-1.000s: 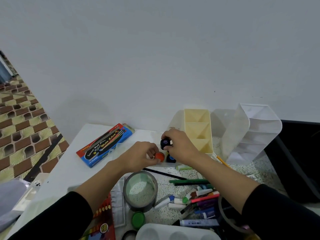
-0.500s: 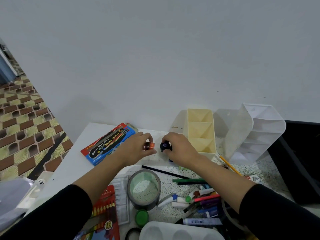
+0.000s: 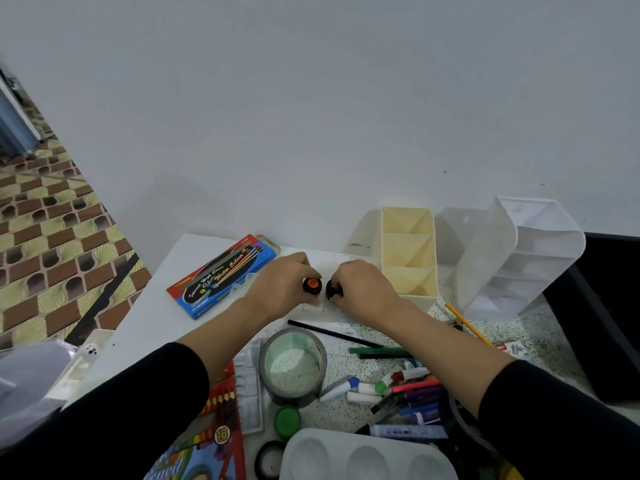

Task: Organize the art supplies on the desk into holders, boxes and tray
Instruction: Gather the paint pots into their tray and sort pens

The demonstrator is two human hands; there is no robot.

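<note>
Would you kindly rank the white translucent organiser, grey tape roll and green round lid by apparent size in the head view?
1. white translucent organiser
2. grey tape roll, nearer the camera
3. green round lid

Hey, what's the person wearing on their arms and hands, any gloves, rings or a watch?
Both arms are in plain black long sleeves. The left sleeve and the right sleeve each end partway along the forearm, leaving the wrists uncovered. The left hand and the right hand are bare: no gloves, and no ring, watch or bracelet shows from this view.
</note>
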